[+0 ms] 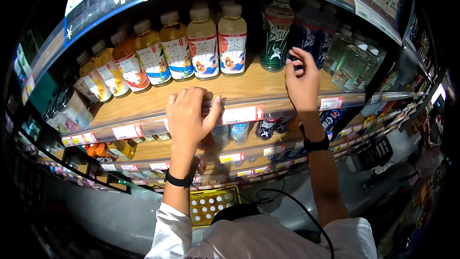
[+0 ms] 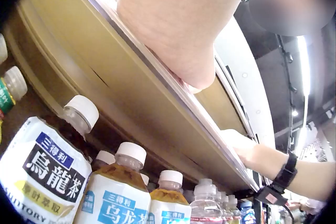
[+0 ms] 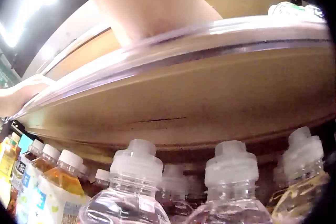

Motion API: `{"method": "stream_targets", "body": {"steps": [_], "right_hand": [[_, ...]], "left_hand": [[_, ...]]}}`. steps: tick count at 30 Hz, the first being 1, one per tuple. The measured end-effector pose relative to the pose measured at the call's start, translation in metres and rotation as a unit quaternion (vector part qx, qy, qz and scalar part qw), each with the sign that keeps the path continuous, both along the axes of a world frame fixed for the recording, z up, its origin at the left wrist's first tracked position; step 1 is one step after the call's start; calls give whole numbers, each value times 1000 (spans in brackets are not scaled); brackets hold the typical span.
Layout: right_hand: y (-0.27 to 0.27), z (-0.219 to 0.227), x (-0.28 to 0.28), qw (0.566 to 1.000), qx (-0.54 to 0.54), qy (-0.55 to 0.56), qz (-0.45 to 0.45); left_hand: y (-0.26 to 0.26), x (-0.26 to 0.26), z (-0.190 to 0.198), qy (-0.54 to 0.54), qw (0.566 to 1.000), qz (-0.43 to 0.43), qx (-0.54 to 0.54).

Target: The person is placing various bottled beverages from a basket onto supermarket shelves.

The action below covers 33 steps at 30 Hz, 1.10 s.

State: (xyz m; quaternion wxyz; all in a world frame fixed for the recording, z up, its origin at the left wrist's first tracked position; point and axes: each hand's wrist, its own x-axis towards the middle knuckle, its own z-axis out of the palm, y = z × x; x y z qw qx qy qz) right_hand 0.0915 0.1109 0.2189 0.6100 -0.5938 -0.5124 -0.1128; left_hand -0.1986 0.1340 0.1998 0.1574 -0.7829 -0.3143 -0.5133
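My left hand point(image 1: 188, 115) rests on the front edge of a wooden shelf point(image 1: 258, 85), its thumb beside a price tag point(image 1: 243, 114). Behind it stands a row of tea bottles, among them one with a white and red label point(image 1: 233, 50). Farther right, my right hand point(image 1: 304, 84) is raised over the same shelf with loosely bent fingers and nothing visible in them. Its fingertips are near a dark green bottle point(image 1: 276, 38) and dark blue bottles point(image 1: 307, 31). In the wrist views, the shelf's front edge hides much of the fingers.
Clear bottles point(image 1: 353, 64) stand at the shelf's right end. Lower shelves hold more drinks, including oolong tea bottles point(image 2: 47, 171) and clear bottles with white caps point(image 3: 231, 182). A yellow crate point(image 1: 214, 205) of white-capped bottles sits on the floor. A black cable point(image 1: 306, 211) hangs by the body.
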Motion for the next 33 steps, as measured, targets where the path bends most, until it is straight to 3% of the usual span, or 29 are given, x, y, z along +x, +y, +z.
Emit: {"method": "stream_targets", "body": {"steps": [1,2,5,7,18,26,27,29,31,33], "right_hand": [[-4,0,2,996,84,15,36],[-14,1,7,995,100,10,-10],[-36,12,39,949,158,-105,-251],[-44,17,64,910,112,-93,-389],[-43,8,112,894,46,-93,-436],[-43,11,128,910,80,-105,-394],[-46,16,116,931,69,-55,-355],[-43,9,112,957,150,-49,-242],[-44,2,101,963,205,-81,-156],[-47,0,82,956,264,-92,-89]], "left_hand": [[0,0,-1,-3,1000,-2,3],[1,0,-3,-4,1000,-5,4],[2,-2,-2,-5,1000,-4,5],[-1,-2,-2,-4,1000,3,0],[0,0,-4,-26,1000,2,13],[-1,-1,-5,-18,1000,-4,10],[-2,-1,-5,-30,999,4,15],[-2,-3,-5,-36,999,-13,7],[-7,-4,-5,-45,999,-11,5],[-14,-5,-6,-84,991,-51,-92]]}}
